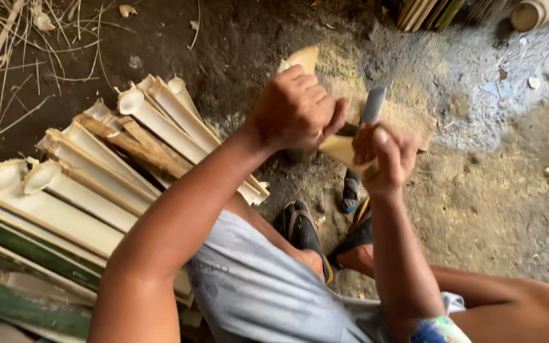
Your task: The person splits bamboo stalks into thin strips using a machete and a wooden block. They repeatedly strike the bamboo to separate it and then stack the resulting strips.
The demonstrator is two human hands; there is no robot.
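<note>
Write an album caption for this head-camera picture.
Left hand grips a pale split bamboo piece; right hand holds a grey metal blade against it.

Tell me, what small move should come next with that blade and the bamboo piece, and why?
Probably press the blade down along the bamboo piece. The left hand grips the piece upright over the wooden block, and the right hand holds the blade at its edge, so a split looks set up.

One head-worn camera looks steeply down from close above the lap, facing the dirt floor (490,190). The stacked split bamboo (84,184) lies toward nine o'clock; twelve o'clock, perhaps slightly blurred, shows more ground.
</note>
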